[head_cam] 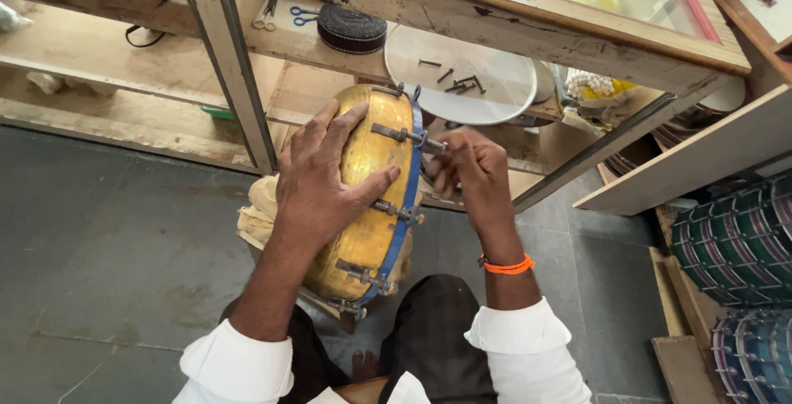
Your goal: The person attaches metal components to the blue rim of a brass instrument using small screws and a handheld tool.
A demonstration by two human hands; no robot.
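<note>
Drum shell [363, 206], brass, on edge over the knees. Left hand [318, 177] spread flat on it; right hand [470, 169] pinching, probably, a tuning bolt [431, 145]. Risk: shell rolls, bolt cross-threads.

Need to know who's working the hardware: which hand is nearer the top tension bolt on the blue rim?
Right hand: its fingers are at the top tension bolt. Left hand lies flat on the brass drum shell, farther away.

The drum shell [363, 198] is dull, scuffed brass-coloured metal with a blue-painted metal hoop [406, 206]; the shelf frame [239, 74] is rough, chipped painted wood.
</note>
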